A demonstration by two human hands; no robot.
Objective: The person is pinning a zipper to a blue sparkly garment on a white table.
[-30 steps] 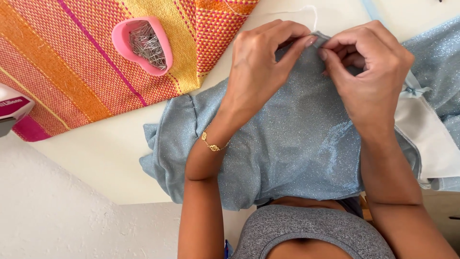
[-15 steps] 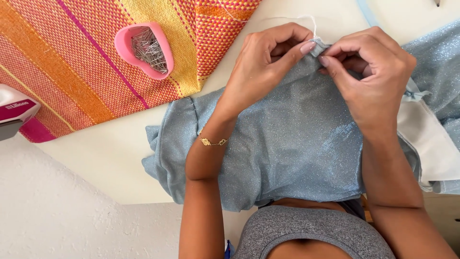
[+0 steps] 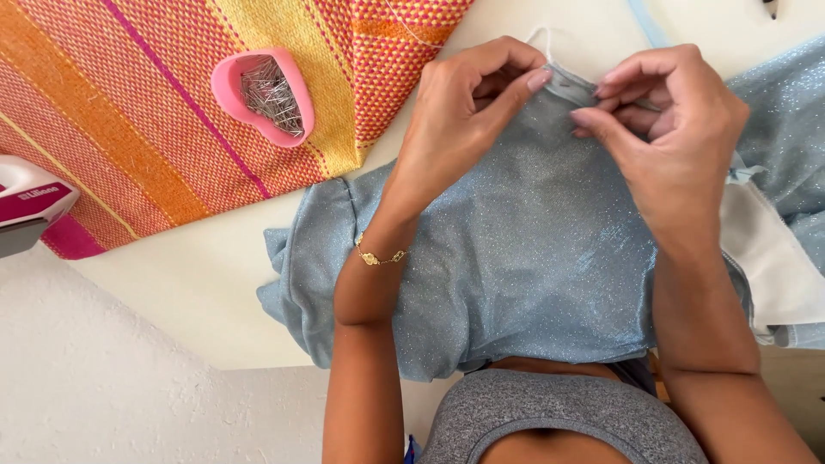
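A person sits at a pale cream table (image 3: pixel 215 283), seen from above, working on a piece of shimmering light-blue fabric (image 3: pixel 524 249). The fabric is spread across the near middle of the table and hangs over the near edge toward the person's lap, with more of it bunched at the right edge.

Both hands meet at the far hem of the fabric. The left hand (image 3: pixel 460 116) curls its fingers closed, thumb and forefinger pinching the hem. The right hand (image 3: pixel 679 129) is just beside it, fingertips also pinched narrowly on the same edge; whether a pin sits between them cannot be told. A thin gold bracelet (image 3: pixel 380 256) circles the left wrist.

A white strip of cloth (image 3: pixel 773 258) lies under the blue fabric at the right edge of the table.

At the far left corner, a woven cloth striped in orange, yellow and pink (image 3: pixel 129 129) covers the table. On it rests a pink heart-shaped dish full of steel pins (image 3: pixel 265 94), well apart from the hands. A pink and white appliance (image 3: pixel 30 206) pokes in at the left edge.
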